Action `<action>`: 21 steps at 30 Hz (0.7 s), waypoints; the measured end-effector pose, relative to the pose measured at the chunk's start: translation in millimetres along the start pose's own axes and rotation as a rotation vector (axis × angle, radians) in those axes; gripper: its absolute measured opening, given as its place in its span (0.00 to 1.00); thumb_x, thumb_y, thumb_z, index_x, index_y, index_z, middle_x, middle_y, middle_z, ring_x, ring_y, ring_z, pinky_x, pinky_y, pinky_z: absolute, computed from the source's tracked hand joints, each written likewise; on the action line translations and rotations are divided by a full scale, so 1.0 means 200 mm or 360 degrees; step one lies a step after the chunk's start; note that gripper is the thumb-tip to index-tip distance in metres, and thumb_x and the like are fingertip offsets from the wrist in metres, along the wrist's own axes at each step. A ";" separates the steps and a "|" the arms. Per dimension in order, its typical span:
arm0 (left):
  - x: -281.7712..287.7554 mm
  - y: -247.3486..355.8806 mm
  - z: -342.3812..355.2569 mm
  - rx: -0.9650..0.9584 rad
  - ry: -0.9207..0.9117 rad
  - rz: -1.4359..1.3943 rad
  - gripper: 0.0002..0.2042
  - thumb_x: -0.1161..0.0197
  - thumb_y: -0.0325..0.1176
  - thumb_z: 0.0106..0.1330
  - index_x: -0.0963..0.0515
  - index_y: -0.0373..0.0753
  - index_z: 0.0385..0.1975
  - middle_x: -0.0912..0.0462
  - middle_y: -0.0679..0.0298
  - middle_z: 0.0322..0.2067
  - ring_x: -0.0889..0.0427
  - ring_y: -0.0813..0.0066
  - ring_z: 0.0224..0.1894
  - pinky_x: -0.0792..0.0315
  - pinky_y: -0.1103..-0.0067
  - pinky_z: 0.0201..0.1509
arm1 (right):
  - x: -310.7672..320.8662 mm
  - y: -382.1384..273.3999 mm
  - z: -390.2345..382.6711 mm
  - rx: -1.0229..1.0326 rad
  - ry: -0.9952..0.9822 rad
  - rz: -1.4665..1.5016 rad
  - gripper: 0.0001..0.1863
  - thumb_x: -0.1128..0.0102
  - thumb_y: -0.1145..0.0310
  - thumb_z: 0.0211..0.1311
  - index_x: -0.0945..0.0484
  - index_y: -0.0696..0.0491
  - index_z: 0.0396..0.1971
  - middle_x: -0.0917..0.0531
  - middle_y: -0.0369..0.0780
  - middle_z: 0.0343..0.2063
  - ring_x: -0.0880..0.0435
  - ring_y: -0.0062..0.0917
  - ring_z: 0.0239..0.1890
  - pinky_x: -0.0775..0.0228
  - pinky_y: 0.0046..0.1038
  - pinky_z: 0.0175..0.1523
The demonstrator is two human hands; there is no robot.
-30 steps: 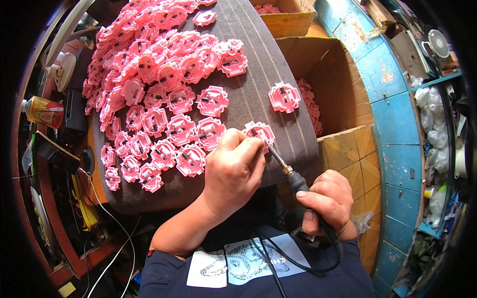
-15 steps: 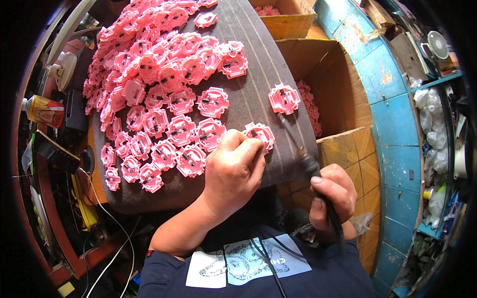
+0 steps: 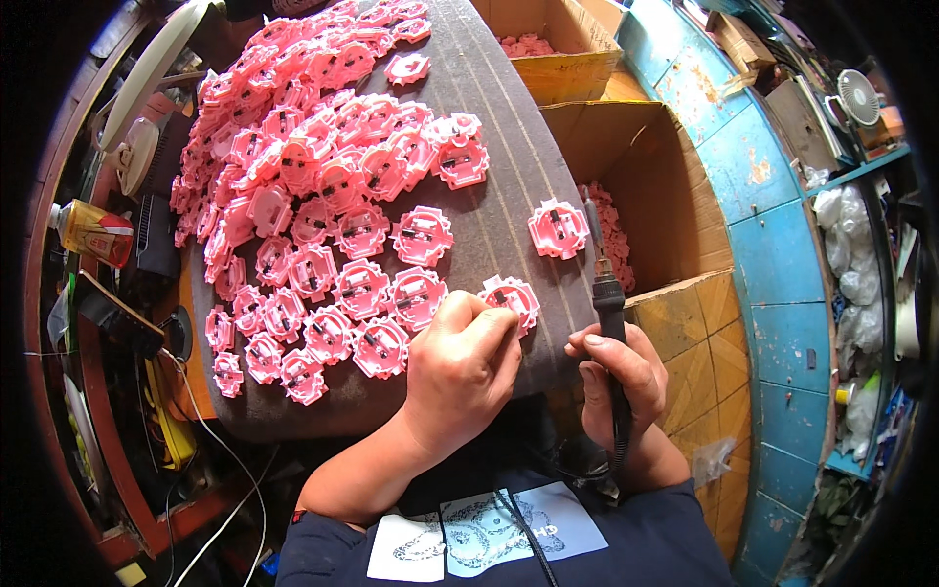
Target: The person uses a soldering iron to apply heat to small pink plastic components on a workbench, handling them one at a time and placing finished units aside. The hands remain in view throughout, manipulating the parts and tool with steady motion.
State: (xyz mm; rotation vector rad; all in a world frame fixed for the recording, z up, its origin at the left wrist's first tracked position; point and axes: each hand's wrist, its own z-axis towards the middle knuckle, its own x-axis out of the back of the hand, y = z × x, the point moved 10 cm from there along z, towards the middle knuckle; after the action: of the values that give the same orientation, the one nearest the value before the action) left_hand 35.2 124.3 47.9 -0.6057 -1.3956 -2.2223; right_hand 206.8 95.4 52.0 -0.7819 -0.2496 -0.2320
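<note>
My left hand [image 3: 462, 360] is closed in a pinch at the near edge of a pink plastic part [image 3: 513, 296]. What its fingertips grip, if anything, is hidden. In my right hand [image 3: 631, 377] is a soldering iron [image 3: 609, 298] with a black handle, held nearly upright, its tip pointing away from me. Just left of that tip lies another pink plastic part [image 3: 558, 229], with small dark pieces inside. Beyond my left hand, loose rows of similar parts [image 3: 380, 347] run into a large pile [image 3: 293, 147] on the dark tabletop [image 3: 499, 196].
Right of the table stands an open cardboard box [image 3: 675, 186] with pink parts inside, and another box [image 3: 562, 73] behind it. Blue wall panels [image 3: 773, 245] and cluttered shelves line the right. A bottle [image 3: 93, 233] and white cables [image 3: 230, 445] are at left.
My right hand has moved left, and the soldering iron has swung from slanting left to nearly upright, its tip leaving the far pink part. My left hand keeps its pinch.
</note>
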 end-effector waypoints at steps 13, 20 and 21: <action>-0.01 -0.01 0.00 0.0023 -0.0014 -0.0024 0.08 0.29 0.18 0.60 0.15 0.33 0.39 0.20 0.57 0.32 0.18 0.66 0.29 0.24 0.74 0.32 | -0.06 0.03 0.01 0.0058 -0.0015 0.0026 0.18 0.33 0.83 0.65 0.21 0.60 0.54 0.14 0.47 0.33 0.12 0.38 0.29 0.19 0.33 0.34; -0.02 -0.01 -0.01 0.0055 -0.0036 -0.0030 0.08 0.30 0.17 0.62 0.15 0.32 0.40 0.23 0.61 0.33 0.22 0.74 0.29 0.28 0.79 0.33 | -0.05 0.05 0.01 0.0111 0.0043 0.0078 0.20 0.32 0.75 0.68 0.23 0.59 0.58 0.15 0.45 0.32 0.14 0.38 0.29 0.21 0.36 0.34; -0.01 0.00 0.00 0.0033 -0.0052 0.0010 0.09 0.30 0.16 0.62 0.15 0.33 0.40 0.22 0.60 0.33 0.21 0.71 0.30 0.26 0.78 0.34 | -0.04 0.03 0.02 0.0119 0.0034 0.0119 0.21 0.32 0.73 0.70 0.23 0.59 0.60 0.15 0.45 0.31 0.15 0.37 0.28 0.22 0.36 0.33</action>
State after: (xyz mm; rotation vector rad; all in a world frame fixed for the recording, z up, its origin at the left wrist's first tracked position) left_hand 37.4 123.9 46.0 -0.6411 -1.4290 -2.1996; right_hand 200.6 103.5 47.7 -0.7133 -0.2075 -0.1596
